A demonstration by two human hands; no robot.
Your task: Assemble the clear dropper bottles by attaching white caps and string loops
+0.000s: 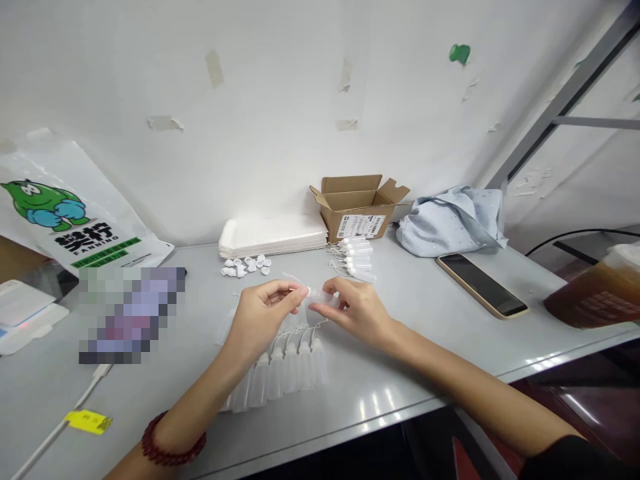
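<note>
Between my hands is a small translucent plastic bottle (318, 296), lying on its side above the table. My right hand (361, 308) grips its body between thumb and fingers. At the bottle's neck, the thumb and fingers of my left hand (264, 312) pinch a small white cap, mostly hidden by the fingertips. Below my hands lies a row of similar bottles (287, 375) with white tops and thin looped cords; my left forearm partly covers it. Beyond my left hand are several loose white caps (246, 267). More capped bottles with cords (357, 257) lie behind my right hand.
Against the wall stand a stack of white trays or sheets (273, 239) and an open cardboard box (353, 207). To the right are a bundled cloth (453, 223), a phone (481, 285) and a drink cup (597, 293). A white plastic bag (95, 213) and a cable (60, 427) occupy the left.
</note>
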